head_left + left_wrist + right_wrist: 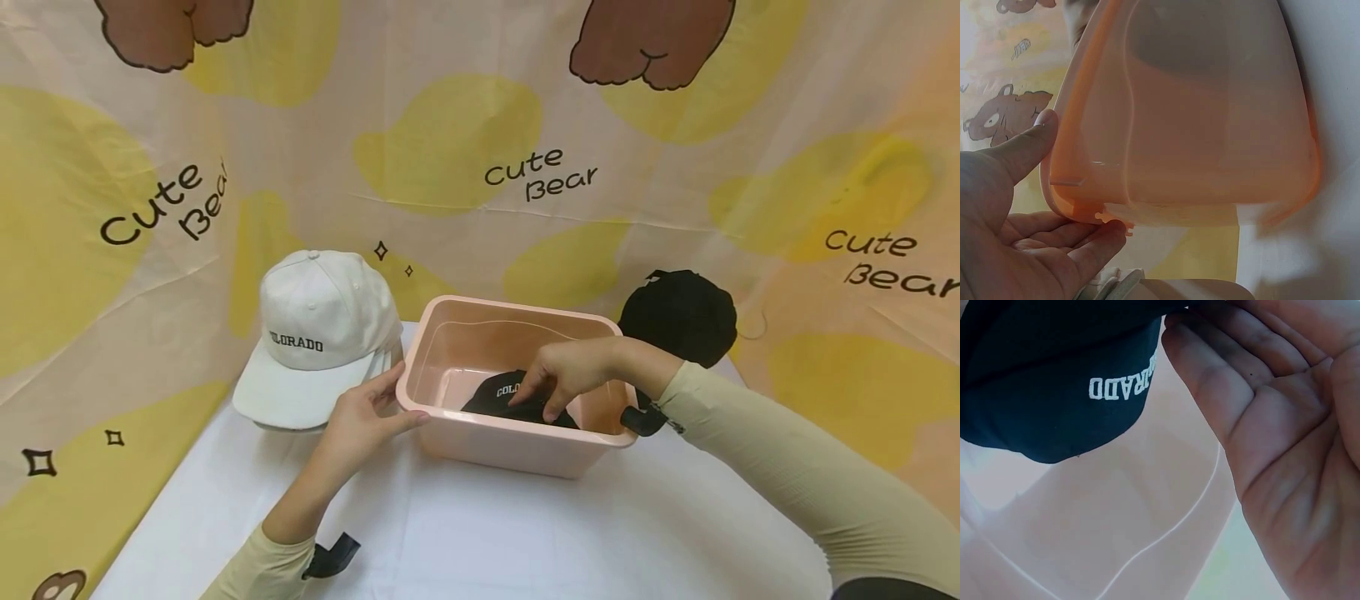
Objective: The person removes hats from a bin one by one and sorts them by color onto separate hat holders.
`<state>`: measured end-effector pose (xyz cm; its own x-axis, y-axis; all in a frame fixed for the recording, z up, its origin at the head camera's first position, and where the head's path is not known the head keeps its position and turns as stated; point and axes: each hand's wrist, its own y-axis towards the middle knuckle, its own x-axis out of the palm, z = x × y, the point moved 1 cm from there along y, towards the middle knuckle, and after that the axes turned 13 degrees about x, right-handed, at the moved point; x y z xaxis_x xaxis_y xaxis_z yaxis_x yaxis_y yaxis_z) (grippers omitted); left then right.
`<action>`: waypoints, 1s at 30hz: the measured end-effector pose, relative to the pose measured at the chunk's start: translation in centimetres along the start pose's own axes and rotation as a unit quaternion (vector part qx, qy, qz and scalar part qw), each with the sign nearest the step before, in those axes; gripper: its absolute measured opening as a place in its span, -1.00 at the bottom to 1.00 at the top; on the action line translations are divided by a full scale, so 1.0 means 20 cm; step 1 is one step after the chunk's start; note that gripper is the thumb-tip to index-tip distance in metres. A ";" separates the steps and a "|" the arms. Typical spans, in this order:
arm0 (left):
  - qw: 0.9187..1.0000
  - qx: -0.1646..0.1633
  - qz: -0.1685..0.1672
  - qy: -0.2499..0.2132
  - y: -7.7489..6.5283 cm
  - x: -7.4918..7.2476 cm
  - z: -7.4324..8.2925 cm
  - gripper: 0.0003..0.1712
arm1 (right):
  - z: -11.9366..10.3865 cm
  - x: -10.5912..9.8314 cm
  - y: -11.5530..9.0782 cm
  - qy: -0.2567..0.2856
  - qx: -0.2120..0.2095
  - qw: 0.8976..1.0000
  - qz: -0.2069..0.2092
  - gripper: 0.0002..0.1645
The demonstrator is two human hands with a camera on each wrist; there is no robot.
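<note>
A pink plastic bin [517,446] stands on the white tabletop, with a black cap [498,392] inside it bearing white lettering. My left hand [365,419] grips the bin's near left corner, thumb on the front rim and fingers around the side. The left wrist view shows that hand [1035,231] at the rim. Reaching down into the bin, my right hand [573,371] pinches the black cap between thumb and bent fingers. In the right wrist view the cap [1054,406] lies beside my right hand [1285,425], its fingertips partly hidden at the cap's edge.
A white cap [318,317] lettered COLORADO sits left of the bin, on top of other pale caps. Another black cap [678,317] is behind my right forearm, right of the bin. A patterned cloth [450,150] hangs behind the table [480,533].
</note>
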<state>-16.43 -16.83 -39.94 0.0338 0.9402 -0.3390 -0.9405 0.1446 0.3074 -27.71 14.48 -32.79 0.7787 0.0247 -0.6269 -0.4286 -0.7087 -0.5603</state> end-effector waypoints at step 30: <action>1.000 0.010 0.004 0.016 0.01 0.00 0.00 0.08 | 0.05 -0.13 -0.06 -0.103 0.038 0.951 0.289 -0.81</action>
<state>-16.54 -16.86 -39.92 0.0146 0.9313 -0.3639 -0.9339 0.1428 0.3279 -29.60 16.00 -31.05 0.2997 -0.2095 -0.9308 -0.7960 -0.5927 -0.1229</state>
